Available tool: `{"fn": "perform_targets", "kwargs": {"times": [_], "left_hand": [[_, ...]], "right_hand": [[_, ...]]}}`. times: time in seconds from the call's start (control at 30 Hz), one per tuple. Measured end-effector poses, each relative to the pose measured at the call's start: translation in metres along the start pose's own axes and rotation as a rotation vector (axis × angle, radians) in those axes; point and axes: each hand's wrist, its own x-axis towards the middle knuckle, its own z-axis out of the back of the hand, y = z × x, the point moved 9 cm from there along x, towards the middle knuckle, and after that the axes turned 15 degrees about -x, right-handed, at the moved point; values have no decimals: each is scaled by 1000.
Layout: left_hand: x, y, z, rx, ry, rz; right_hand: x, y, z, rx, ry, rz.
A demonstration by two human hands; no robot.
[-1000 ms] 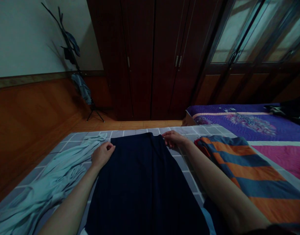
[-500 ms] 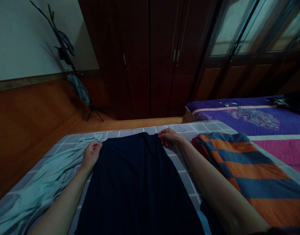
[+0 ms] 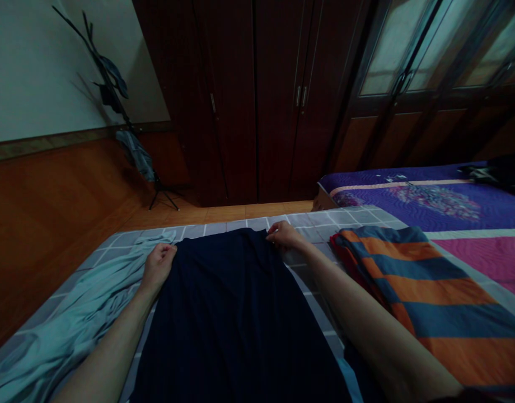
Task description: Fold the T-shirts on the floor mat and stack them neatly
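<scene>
Head view: a navy garment (image 3: pixel 236 319) is recorded lying flat on a grey checked bedsheet (image 3: pixel 350 215), with both hands at its far edge. The right hand (image 3: pixel 285 235) is pinching the far corner between thumb and fingers. The left hand (image 3: pixel 159 266) is curled at the opposite corner; whether a pinch is made cannot be told. Crumpled pale blue fabric (image 3: pixel 85 296) is noted left of the garment, and a folded orange-and-blue striped blanket (image 3: pixel 434 296) to its right.
</scene>
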Motion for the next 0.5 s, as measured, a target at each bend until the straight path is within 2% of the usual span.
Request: {"fn": "perform_targets", "kwargs": {"times": [0.3,0.5], "left_hand": [[2,4,3,-17,-11,-5],[3,8,9,-19,-70,-17]], "right_hand": [[2,3,8,-204,-215,2],[7,-43,44,-231,-295,-133]]}}
